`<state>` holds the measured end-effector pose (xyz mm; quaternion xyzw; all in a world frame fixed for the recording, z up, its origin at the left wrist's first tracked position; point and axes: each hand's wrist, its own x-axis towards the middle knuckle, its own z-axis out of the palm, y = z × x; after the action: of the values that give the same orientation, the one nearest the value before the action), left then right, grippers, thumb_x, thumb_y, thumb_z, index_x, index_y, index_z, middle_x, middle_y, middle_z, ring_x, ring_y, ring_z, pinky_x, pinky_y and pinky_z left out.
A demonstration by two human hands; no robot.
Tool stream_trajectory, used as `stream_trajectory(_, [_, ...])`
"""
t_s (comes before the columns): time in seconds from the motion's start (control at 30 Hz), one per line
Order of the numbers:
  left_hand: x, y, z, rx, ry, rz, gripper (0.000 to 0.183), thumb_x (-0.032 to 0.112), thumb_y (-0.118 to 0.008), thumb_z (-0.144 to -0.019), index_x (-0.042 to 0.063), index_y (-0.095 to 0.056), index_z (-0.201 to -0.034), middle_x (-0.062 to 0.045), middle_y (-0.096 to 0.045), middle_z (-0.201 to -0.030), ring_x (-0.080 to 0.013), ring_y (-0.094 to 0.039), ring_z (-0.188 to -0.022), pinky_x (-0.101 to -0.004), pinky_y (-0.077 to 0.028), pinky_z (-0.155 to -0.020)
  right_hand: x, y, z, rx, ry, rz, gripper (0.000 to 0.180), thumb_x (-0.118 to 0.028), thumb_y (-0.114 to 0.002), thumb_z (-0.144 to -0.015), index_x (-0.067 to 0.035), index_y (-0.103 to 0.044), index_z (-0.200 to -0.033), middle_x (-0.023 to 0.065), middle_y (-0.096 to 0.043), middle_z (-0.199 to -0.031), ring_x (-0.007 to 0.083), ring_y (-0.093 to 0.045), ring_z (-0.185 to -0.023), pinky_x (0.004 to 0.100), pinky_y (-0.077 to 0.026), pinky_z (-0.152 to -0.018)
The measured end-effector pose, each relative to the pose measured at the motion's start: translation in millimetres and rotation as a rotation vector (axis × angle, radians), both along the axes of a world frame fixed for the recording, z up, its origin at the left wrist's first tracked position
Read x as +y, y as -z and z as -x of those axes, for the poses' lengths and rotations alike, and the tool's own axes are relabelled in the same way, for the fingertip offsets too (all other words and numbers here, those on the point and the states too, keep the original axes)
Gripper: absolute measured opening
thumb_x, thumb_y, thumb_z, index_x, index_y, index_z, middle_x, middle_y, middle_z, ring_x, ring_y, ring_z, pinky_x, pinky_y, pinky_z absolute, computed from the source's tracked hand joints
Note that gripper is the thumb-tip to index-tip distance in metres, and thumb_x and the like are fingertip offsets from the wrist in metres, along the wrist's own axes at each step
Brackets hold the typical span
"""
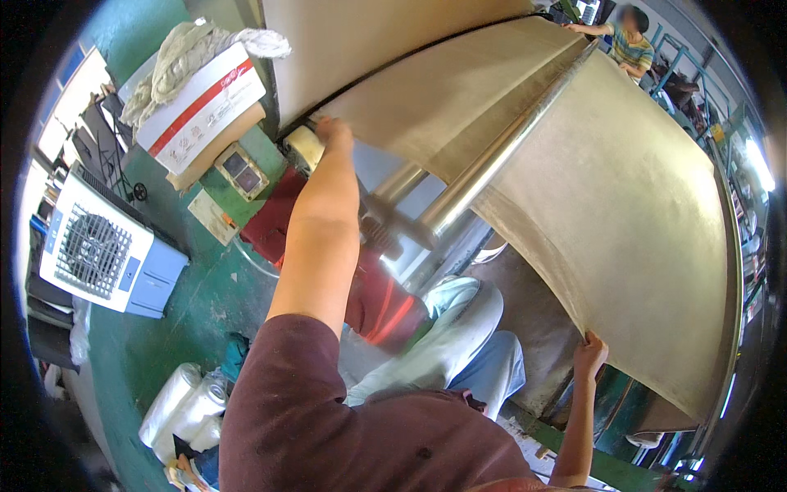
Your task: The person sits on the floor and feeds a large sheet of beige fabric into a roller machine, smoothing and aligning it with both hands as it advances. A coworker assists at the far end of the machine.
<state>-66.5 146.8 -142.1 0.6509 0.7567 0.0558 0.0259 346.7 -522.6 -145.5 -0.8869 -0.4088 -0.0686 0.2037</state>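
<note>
A wide beige sheet (621, 203), apparently fabric, spreads across the upper right and passes over a shiny metal roller (510, 154). With my left arm stretched forward, my left hand (335, 132) grips the sheet's near left corner, beside a pale yellow roll (304, 147); its fingertips are partly hidden. My right hand (591, 355) pinches the near edge of the sheet at the lower right, on the other side of the roller. A second metal roller (403, 183) shows below the sheet.
Across the sheet, a co-worker (633, 46) reaches to its far edge. On my left stand a white box (203, 111) with cloth on top, a green machine housing with a switch box (241, 171), and an air cooler (110, 246). Clear plastic-wrapped rolls (187, 406) lie behind on the left.
</note>
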Motion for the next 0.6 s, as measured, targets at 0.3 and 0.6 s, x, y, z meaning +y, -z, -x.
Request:
stream_trajectory(0.3, [-38, -42, -48, -1.557, -0.564, -0.499, 0.008, 0.008, -0.059, -0.069, 0.001, -0.061, -0.073, -0.006, -0.061, -0.072, -0.0182, -0.055, -0.062, -0.0326, -0.040, -0.056, 43, 2, 45, -0.028, -0.115, -0.040, 0.014, -0.004, -0.053, -0.063, -0.002, -0.042, -0.055, 0.0219, -0.045, -0.057, 0.0398, -0.049, -0.053, 0.0409, -0.037, -0.047])
stream_trajectory(0.6, [-22, -17, -60, -1.386, -0.324, -0.532, 0.007, 0.005, -0.058, -0.069, 0.001, -0.061, -0.064, -0.010, -0.064, -0.071, -0.0249, -0.061, -0.062, -0.0317, -0.046, -0.055, 95, -7, 73, -0.095, -0.232, -0.050, 0.011, -0.008, -0.052, -0.063, -0.005, -0.045, -0.055, 0.0193, -0.049, -0.056, 0.0390, -0.051, -0.053, 0.0433, -0.039, -0.047])
